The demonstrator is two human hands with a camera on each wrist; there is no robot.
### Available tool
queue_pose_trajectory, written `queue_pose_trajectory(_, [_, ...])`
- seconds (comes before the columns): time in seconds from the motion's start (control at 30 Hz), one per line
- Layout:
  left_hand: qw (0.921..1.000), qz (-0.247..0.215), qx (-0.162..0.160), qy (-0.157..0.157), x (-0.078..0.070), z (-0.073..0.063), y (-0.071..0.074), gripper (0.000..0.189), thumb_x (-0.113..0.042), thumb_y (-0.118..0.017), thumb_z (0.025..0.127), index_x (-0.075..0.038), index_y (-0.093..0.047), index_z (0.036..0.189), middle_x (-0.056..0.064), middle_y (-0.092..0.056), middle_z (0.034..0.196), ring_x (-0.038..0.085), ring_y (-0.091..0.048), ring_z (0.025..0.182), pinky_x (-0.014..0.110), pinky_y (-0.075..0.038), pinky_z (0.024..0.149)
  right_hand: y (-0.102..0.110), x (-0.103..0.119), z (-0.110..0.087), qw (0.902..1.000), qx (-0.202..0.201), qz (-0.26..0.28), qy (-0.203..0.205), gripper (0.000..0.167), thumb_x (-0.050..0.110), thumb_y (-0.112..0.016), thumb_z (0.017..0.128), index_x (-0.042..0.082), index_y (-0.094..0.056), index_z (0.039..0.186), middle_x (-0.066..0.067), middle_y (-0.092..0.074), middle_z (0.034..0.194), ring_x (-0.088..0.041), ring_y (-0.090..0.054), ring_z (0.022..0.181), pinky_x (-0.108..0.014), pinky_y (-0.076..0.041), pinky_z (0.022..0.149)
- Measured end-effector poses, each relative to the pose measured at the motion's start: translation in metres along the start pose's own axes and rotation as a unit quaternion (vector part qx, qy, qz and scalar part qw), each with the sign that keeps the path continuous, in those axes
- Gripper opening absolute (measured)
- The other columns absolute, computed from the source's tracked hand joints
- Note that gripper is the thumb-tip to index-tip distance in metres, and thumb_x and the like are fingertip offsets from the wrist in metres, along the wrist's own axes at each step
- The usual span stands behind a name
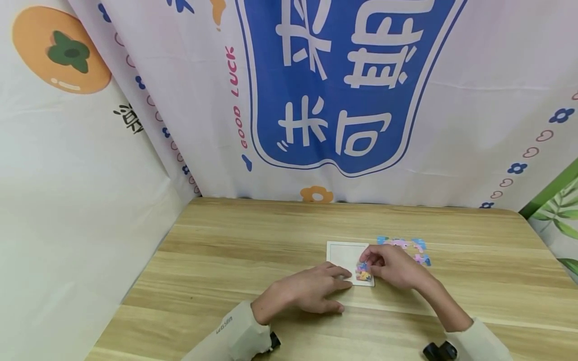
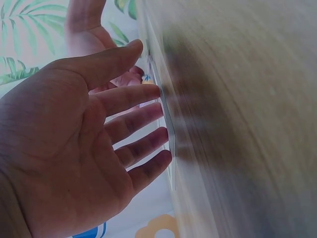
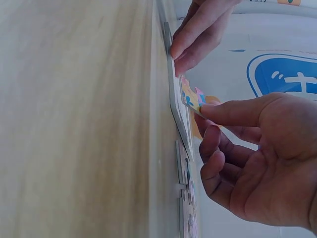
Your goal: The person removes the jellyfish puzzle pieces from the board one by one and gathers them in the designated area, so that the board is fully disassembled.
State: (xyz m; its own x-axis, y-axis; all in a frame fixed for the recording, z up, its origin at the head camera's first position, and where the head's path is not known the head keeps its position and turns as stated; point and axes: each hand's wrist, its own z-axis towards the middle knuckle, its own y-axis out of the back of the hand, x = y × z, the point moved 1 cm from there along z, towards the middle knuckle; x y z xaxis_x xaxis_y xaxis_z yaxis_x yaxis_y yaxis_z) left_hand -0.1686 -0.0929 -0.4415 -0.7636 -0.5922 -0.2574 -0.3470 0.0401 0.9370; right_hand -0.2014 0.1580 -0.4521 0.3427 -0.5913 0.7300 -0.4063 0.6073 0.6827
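A white square puzzle frame (image 1: 340,250) lies on the wooden table. With fingers straight, my left hand (image 1: 313,290) rests its fingertips on the frame's near left part; in the left wrist view those fingers (image 2: 138,119) reach the frame's edge. Thumb and fingers of my right hand (image 1: 394,264) pinch a colourful jigsaw puzzle piece (image 3: 192,96) over the frame's near right corner. The piece is tilted, one edge low at the frame in the right wrist view. More puzzle pieces (image 1: 420,244), blue and pink, lie just right of the frame, partly hidden behind my right hand.
The wooden table (image 1: 217,250) reaches back to a printed cloth (image 1: 217,125) hanging along its far edge. A white cloth hangs at the left side, and a leaf-patterned cloth (image 1: 564,210) is at the right. Dark wrist devices (image 1: 440,351) sit at both sleeves.
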Motion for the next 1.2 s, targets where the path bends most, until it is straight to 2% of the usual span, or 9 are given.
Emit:
queue_pose_trajectory(0.23, [1.0000, 0.000, 0.000, 0.001, 0.000, 0.001, 0.000, 0.058, -0.045, -0.066, 0.107, -0.018, -0.057, 0.157, -0.002, -0.046, 0.168, 0.017, -0.043, 0.154, 0.031, -0.042, 0.125, 0.006, -0.004, -0.004, 0.9993, 0.013, 0.034, 0.000, 0.011, 0.002, -0.068, 0.100, 0.006, -0.073, 0.108, -0.002, -0.069, 0.094, -0.009, -0.060, 0.079, -0.022, -0.054, 0.067])
queue_pose_trajectory(0.5, [1.0000, 0.002, -0.003, 0.000, 0.000, 0.001, 0.000, 0.058, -0.045, -0.066, 0.107, -0.019, -0.058, 0.157, -0.002, -0.046, 0.168, 0.018, -0.043, 0.154, 0.031, -0.043, 0.124, 0.015, -0.013, -0.013, 0.9997, -0.008, 0.016, 0.016, 0.012, 0.003, -0.070, 0.098, 0.008, -0.075, 0.108, 0.001, -0.070, 0.096, -0.005, -0.060, 0.084, -0.021, -0.055, 0.072])
queue_pose_trajectory(0.73, [1.0000, -0.005, 0.000, 0.006, -0.001, 0.001, -0.001, 0.057, -0.045, -0.066, 0.107, -0.019, -0.057, 0.157, -0.002, -0.045, 0.169, 0.017, -0.042, 0.155, 0.032, -0.043, 0.125, 0.023, -0.020, -0.021, 0.9992, -0.010, 0.036, 0.012, 0.013, 0.002, -0.068, 0.099, 0.007, -0.074, 0.110, -0.003, -0.070, 0.101, -0.005, -0.061, 0.087, -0.021, -0.056, 0.073])
queue_pose_trajectory(0.97, [0.9999, -0.008, 0.004, 0.010, 0.000, 0.000, -0.001, 0.058, -0.046, -0.065, 0.107, -0.020, -0.057, 0.157, -0.003, -0.044, 0.169, 0.017, -0.041, 0.156, 0.033, -0.043, 0.125, 0.028, -0.027, -0.028, 0.9958, 0.013, 0.089, -0.015, 0.014, 0.000, -0.065, 0.100, -0.001, -0.070, 0.113, -0.009, -0.067, 0.097, -0.011, -0.058, 0.071, -0.022, -0.051, 0.055])
queue_pose_trajectory(1.2, [0.9999, -0.011, 0.006, 0.012, -0.002, 0.000, 0.000, 0.058, -0.046, -0.065, 0.107, -0.020, -0.057, 0.157, -0.003, -0.044, 0.169, 0.017, -0.040, 0.156, 0.032, -0.042, 0.125, 0.032, -0.035, -0.037, 0.9962, 0.005, 0.078, -0.037, 0.016, 0.000, -0.065, 0.100, -0.002, -0.070, 0.114, -0.009, -0.069, 0.097, -0.011, -0.061, 0.073, -0.024, -0.055, 0.060])
